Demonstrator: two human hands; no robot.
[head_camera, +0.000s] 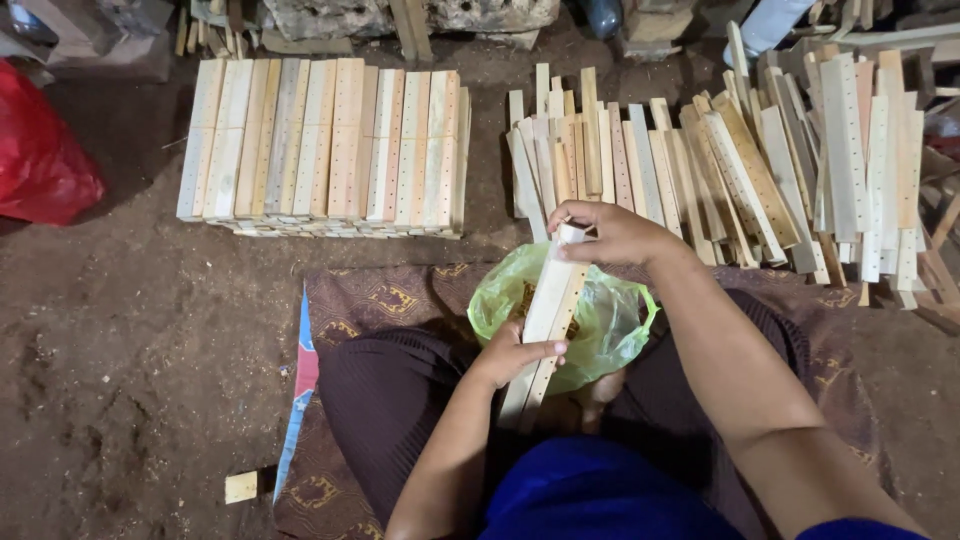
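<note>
Dirt floor (130, 340) carries everything, and at its far left edge sits a red plastic bag (35, 160). Next along, toward the floor's far side, a neat stack of drilled wooden slats (325, 145) lies in tidy rows, and near the bottom a small wood offcut (241, 486) lies just beside the left edge of a patterned mat (345, 295) on which the person sits. Over the mat's middle, the left hand (515, 355) is clamped around the lower part of a pale wooden slat (548, 320), thumb across its face; the slat stands tilted, its foot down between the knees and its top leaning away. A green plastic bag (610, 320) lies in the lap, just behind the slat. The right hand (610, 235) is closed on the slat's top end, fingers curled over it. Farther right, a loose, jumbled pile of similar slats (760, 170) spreads to the floor's right edge.
</note>
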